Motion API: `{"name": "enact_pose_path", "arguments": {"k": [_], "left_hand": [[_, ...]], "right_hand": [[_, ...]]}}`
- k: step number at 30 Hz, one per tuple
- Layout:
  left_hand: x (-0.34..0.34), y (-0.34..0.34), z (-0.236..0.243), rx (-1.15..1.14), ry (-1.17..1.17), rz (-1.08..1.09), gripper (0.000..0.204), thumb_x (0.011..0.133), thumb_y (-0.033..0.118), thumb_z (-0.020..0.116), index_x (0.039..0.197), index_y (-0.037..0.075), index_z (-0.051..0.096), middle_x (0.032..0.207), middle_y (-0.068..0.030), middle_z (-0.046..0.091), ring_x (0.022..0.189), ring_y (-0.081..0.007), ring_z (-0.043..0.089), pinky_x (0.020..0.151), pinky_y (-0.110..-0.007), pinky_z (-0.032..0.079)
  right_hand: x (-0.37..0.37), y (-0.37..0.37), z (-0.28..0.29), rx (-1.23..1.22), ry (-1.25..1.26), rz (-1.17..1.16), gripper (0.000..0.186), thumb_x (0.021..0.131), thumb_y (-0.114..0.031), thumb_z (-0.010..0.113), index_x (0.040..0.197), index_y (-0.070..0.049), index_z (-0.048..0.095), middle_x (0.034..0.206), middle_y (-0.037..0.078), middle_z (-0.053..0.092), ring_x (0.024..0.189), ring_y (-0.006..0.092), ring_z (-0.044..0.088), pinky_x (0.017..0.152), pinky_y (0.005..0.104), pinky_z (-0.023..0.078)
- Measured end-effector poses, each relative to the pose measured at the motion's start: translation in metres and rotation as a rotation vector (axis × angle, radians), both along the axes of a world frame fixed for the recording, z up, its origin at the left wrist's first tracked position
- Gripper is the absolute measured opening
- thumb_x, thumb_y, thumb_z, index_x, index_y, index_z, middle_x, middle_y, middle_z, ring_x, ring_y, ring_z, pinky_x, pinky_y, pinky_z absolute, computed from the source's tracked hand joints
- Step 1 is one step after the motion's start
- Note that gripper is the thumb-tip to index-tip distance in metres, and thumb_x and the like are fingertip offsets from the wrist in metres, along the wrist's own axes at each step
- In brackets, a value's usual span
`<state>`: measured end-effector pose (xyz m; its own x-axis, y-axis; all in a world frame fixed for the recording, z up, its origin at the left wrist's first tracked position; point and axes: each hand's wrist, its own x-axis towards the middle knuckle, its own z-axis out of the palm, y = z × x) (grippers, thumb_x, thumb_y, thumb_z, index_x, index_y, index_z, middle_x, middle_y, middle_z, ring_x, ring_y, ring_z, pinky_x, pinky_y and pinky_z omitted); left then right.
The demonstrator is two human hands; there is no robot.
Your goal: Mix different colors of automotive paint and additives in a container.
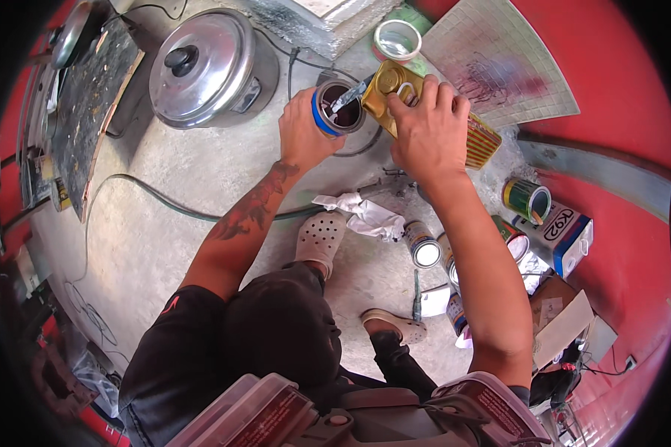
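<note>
Gold tin (385, 80) leaned to the blue-banded can (320, 118)

We take the big lidded pot (205, 71) as our landmark. Just right of it, the left hand (307, 128) is curled part-closed around the blue-banded can, whose open mouth shows us a dark inside. We judge that the wrap of fingers is there to steady the can.

Farther right of the pot, the right hand (431, 134) has hold of the gold tin, fingers bent and somewhat spread over it near the handle loop (408, 92); whether a finger passes through the loop, we cannot tell. The tin is tilted, its capped end toward the can, which likely keeps the two close. A silvery streak (348, 97) spans them; we cannot say whether it is liquid or a solid strip.

Also right of the pot, but nearer the body, lies a crumpled white sheet (369, 217), with a green can (517, 194) well beyond. At the pot's far right slants a textured board (507, 67), perhaps set aside to free the floor.
</note>
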<state>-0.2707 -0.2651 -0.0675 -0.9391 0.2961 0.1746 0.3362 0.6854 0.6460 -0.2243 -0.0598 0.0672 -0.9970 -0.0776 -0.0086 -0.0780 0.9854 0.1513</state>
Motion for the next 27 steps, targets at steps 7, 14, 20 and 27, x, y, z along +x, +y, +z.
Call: {"name": "enact_pose_path", "arguments": {"k": [7,14,20,27], "left_hand": [[0.002,-0.003,-0.011,0.039,-0.003,0.001,0.097,0.057,0.022,0.093,0.139,0.004,0.044,0.13,-0.0168,0.055,0.123,-0.0392,0.052,0.105,-0.049,0.043],[-0.002,0.008,-0.011,0.148,-0.015,-0.062,0.101,0.058,0.022,0.093,0.142,0.001,0.041,0.132,-0.0182,0.053,0.128,-0.0379,0.05,0.111,-0.047,0.04],[-0.01,0.041,0.004,0.286,-0.051,-0.13,0.101,0.06,0.024,0.093,0.143,0.001,0.039,0.134,-0.0199,0.052,0.128,-0.0385,0.05,0.111,-0.047,0.04],[-0.017,0.084,0.011,0.443,-0.086,-0.214,0.1,0.062,0.021,0.094,0.143,0.001,0.038,0.134,-0.0199,0.052,0.128,-0.0371,0.052,0.109,-0.045,0.043]], "right_hand": [[-0.004,-0.008,-0.007,0.073,-0.043,0.059,0.063,0.069,-0.025,0.081,0.129,-0.021,0.063,0.136,0.019,0.05,0.126,0.0365,0.047,0.101,0.05,0.038],[0.009,0.031,0.013,-0.123,0.028,0.102,0.062,0.068,-0.023,0.083,0.125,-0.014,0.063,0.144,0.024,0.045,0.139,0.0419,0.039,0.113,0.0525,0.035],[0.016,0.082,0.016,-0.295,0.225,0.008,0.069,0.06,-0.019,0.086,0.124,-0.01,0.063,0.144,0.031,0.04,0.136,0.0494,0.038,0.113,0.0563,0.036],[0.048,0.147,0.017,-0.421,0.161,-0.09,0.072,0.061,-0.011,0.078,0.13,-0.012,0.058,0.143,0.034,0.039,0.133,0.0518,0.039,0.112,0.0548,0.038]]}}
